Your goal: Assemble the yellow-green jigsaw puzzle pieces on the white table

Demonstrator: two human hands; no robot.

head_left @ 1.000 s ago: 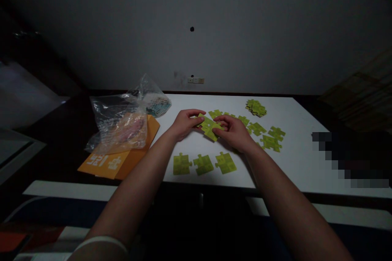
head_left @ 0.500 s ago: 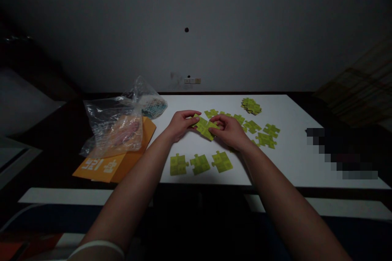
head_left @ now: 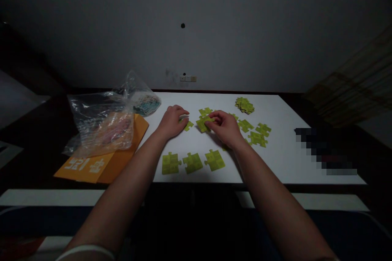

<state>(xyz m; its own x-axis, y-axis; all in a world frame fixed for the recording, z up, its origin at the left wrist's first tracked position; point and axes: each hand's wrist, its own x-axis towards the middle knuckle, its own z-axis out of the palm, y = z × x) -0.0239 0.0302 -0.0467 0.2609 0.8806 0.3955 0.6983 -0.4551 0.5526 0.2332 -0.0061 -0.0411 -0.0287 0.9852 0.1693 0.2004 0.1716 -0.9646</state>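
Lime-green jigsaw pieces lie scattered on a white table (head_left: 284,163). My left hand (head_left: 172,121) rests curled on the table, its fingertips pinching one green piece (head_left: 188,124). My right hand (head_left: 224,128) pinches another green piece (head_left: 203,123) just to the right of it. The two pieces lie apart with a small gap between them. Three separate pieces (head_left: 192,162) lie in a row near the front edge, below my hands.
A small stack of green pieces (head_left: 244,105) sits at the back right, with loose pieces (head_left: 257,133) to the right of my right hand. A crumpled clear plastic bag (head_left: 104,120) lies on an orange box (head_left: 101,165) at the left. A blurred dark patch lies at the right edge.
The two pieces held together between my hands have come apart. My left hand has drawn its piece leftwards and down to the table. The view has shifted a little to the right.
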